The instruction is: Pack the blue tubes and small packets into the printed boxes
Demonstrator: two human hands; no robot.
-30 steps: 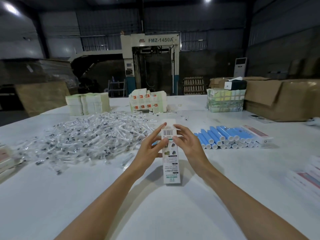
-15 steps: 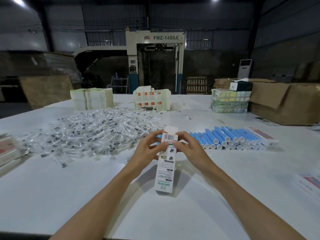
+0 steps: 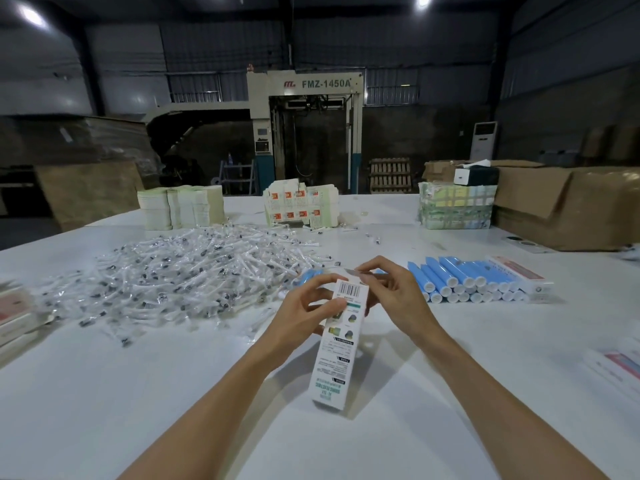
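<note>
White printed box point(image 3: 341, 344) is held between both hands over the near middle of the bench point(image 3: 138, 393). Its barcode end points up and away, and its lower end slants toward the person. Half a second ago it stood closer to upright; now it leans further, and the top flap, which then rose above the barcode, is bent down. The left hand point(image 3: 304, 317) grips the upper part, thumb on the printed face. The right hand point(image 3: 394, 299) pinches the flap at the top end. Whether the lower end touches the bench cannot be told. Blue tubes point(image 3: 460, 278) lie in a row to the right, well apart. The heap of small packets point(image 3: 180, 278) spreads to the left. Stacks of flat boxes point(image 3: 301, 206) stand along the far edge.
</note>
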